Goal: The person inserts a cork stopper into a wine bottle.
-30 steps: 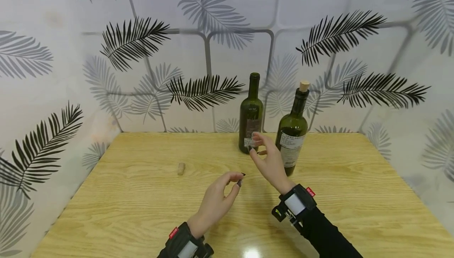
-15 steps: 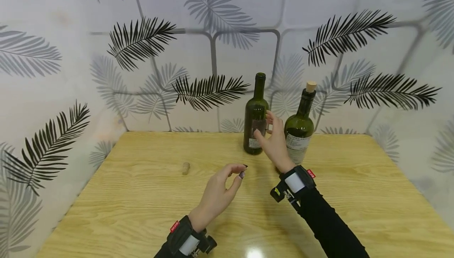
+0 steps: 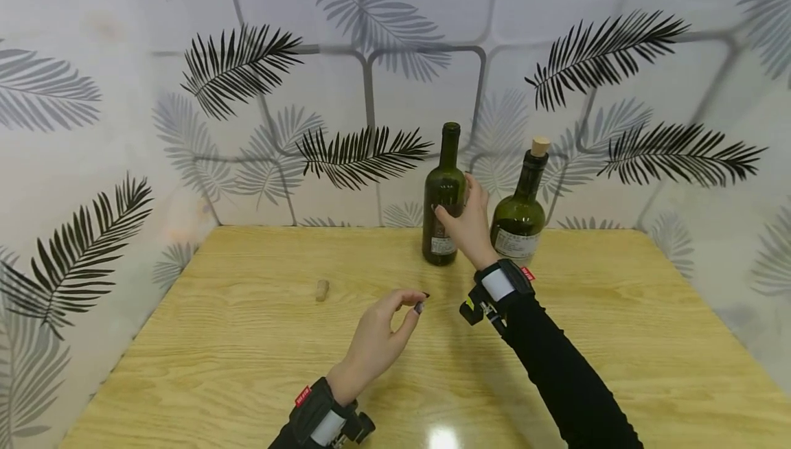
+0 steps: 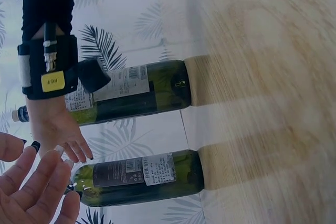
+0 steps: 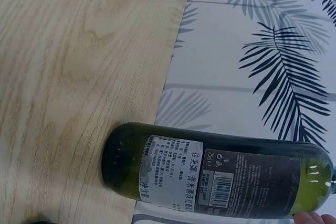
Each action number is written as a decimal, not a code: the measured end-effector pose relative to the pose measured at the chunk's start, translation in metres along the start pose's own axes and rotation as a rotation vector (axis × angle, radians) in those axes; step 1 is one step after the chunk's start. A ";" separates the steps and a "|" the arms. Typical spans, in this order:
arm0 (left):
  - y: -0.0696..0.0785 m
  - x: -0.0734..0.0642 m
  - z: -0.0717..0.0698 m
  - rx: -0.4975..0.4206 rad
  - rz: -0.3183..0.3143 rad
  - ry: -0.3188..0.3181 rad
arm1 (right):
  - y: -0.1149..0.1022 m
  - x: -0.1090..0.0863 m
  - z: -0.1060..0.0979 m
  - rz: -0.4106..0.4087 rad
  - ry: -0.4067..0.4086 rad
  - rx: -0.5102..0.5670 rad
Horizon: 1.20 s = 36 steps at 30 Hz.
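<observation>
Loose cork (image 3: 322,290) sits on the counter (image 3: 216,339), left of the uncorked bottle (image 3: 442,185) and nearer the person. Nothing touches it.

Left hand (image 3: 373,342) is left of and nearer the person than the uncorked bottle, fingers loosely curved, gap at the tips, nothing held. Best left out of the way there.

Uncorked bottle stands upright, no stopper showing in its mouth. Right hand (image 3: 468,228) is at its right side near the shoulder: thumb across the front, fingers round the right, spread about bottle-wide. Can't tell whether they bear on the glass. Step in hand looks like getting a hold. Sloping shoulder is probably slippery; slightly lower on the straight body should be safer. Close thumb and fingers evenly so it doesn't tip.

Corked bottle (image 3: 519,214) stands right of the uncorked bottle, partly behind the wrist strap (image 3: 519,282); the strap should clear it.
</observation>
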State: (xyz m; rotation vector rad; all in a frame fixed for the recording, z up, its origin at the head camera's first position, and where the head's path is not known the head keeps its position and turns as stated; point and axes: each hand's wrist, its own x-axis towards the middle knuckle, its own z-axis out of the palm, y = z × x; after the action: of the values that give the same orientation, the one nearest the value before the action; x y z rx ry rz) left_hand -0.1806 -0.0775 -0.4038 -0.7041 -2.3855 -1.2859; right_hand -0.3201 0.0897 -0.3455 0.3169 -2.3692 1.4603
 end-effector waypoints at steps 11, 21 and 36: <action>-0.002 -0.003 0.002 0.018 -0.015 -0.006 | 0.010 0.013 0.012 0.051 0.071 -0.071; -0.003 -0.004 0.003 0.027 -0.006 0.005 | 0.025 0.023 0.022 0.075 0.072 -0.139; -0.003 -0.006 0.003 0.054 0.013 -0.002 | 0.023 0.027 0.023 0.076 0.057 -0.182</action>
State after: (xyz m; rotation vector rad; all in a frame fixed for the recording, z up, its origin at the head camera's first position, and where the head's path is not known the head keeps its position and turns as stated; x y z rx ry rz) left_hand -0.1774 -0.0777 -0.4108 -0.7042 -2.4035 -1.2119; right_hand -0.3572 0.0791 -0.3631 0.1389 -2.4690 1.2555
